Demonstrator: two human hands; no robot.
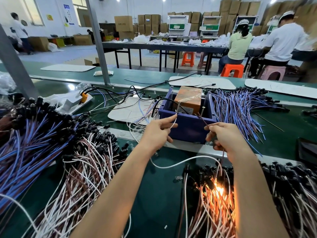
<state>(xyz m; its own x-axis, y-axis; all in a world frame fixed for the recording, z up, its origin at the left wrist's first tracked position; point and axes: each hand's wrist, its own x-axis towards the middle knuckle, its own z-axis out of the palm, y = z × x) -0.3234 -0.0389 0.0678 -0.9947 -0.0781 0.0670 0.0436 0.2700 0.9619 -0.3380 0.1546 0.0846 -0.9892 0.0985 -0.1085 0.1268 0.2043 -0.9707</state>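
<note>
Nearest to the camera, both forearms are coming in from the bottom edge, so the elbows are cut off. On the green belt [154, 194] a left pile [82, 177] of white and brown wires is spreading out of the frame. A right pile [214, 217] is lying opposite, and inside it a glow [217, 189] is shining orange, with the glare hiding its source.

Above the piles, the left hand [157, 133] is pinching a white wire [167, 167] between thumb and forefinger. The wire's tip is reaching a pin [178, 107] at the rim of the blue box [188, 131]; I cannot tell whether they are touching. Below the hand the wire is looping over the belt and getting lost in the right pile.

The right hand [223, 136] is gripping a brown wire [203, 119] with curled fingers. Its upper end is pointing toward a second pin [202, 111], and its lower end is sinking into the right pile, where I cannot follow it.

Inside the box an orange carton [188, 98] is standing, half hidden by the wall. Blue wires [240, 107] are fanning out beside the box — more are lying far left.

Farther off, two persons are sitting on stools with their backs turned, and the stacked cartons behind them are looking blurred.
</note>
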